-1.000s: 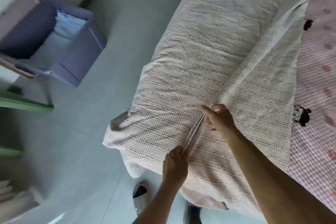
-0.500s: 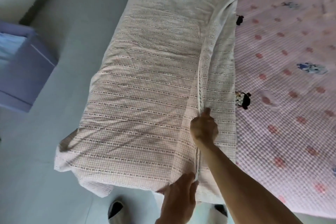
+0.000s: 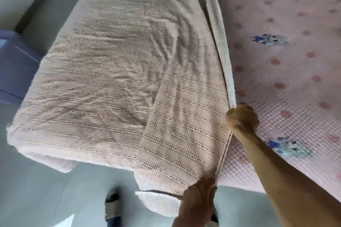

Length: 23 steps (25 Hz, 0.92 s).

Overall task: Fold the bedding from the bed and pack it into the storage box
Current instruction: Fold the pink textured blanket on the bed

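Folding underway: the blanket (image 3: 118,83), doubled lengthwise across the frame's centre on the bed (image 3: 287,72), is gripped along its edge by right hand (image 3: 242,119) and left hand (image 3: 198,201); storage box (image 3: 13,72), left edge, is not yet packed with it.

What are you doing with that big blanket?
A person is folding a checked blanket on the bed. Both hands grip one long edge of it: the right hand farther up, next to the pink dotted sheet, and the left hand at the near corner by the foot of the bed. The blanket lies doubled over along the bed's side. The purple storage box waits on the floor, and the blanket is not yet packed.
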Motion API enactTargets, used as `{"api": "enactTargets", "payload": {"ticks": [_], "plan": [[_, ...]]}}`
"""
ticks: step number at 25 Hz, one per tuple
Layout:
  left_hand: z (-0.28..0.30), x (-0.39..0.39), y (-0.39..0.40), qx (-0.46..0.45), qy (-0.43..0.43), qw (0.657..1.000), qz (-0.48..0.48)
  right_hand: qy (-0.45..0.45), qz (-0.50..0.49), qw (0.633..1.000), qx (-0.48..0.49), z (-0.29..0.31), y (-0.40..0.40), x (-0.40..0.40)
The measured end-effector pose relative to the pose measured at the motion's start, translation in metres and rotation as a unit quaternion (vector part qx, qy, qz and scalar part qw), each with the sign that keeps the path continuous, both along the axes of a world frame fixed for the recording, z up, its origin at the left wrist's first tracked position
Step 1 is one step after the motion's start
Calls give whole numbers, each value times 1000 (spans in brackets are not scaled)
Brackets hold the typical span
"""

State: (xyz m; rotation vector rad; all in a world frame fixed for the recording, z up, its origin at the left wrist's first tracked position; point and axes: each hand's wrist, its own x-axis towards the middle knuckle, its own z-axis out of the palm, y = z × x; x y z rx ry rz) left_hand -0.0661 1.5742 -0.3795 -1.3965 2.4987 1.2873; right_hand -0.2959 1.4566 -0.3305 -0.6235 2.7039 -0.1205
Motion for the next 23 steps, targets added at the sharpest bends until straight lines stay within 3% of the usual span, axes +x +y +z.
{"api": "enactTargets", "payload": {"ticks": [4,7,11,12,14,17,20,23], "plan": [[5,-96,79,108,11,994,-13,5,-2,1000,-31,-12,81,-73],[-8,-141,103,167,-28,985,-29,12,7,999,-53,-32,103,-99],[-43,-139,97,170,-78,979,-85,-121,-33,988,-86,-69,133,-107],[-42,-131,90,171,-78,979,-77,-120,-37,990,-68,-76,142,-99],[-34,-111,65,149,-65,985,-49,-34,-15,999,-34,-80,152,-74],[-18,-64,2,112,-43,991,55,30,93,990,-106,-62,129,-8],[2,-6,-73,57,-34,985,159,-6,208,966,-157,-44,83,71],[21,63,-156,-19,-11,980,198,-66,282,941,-175,-23,20,160]]}}
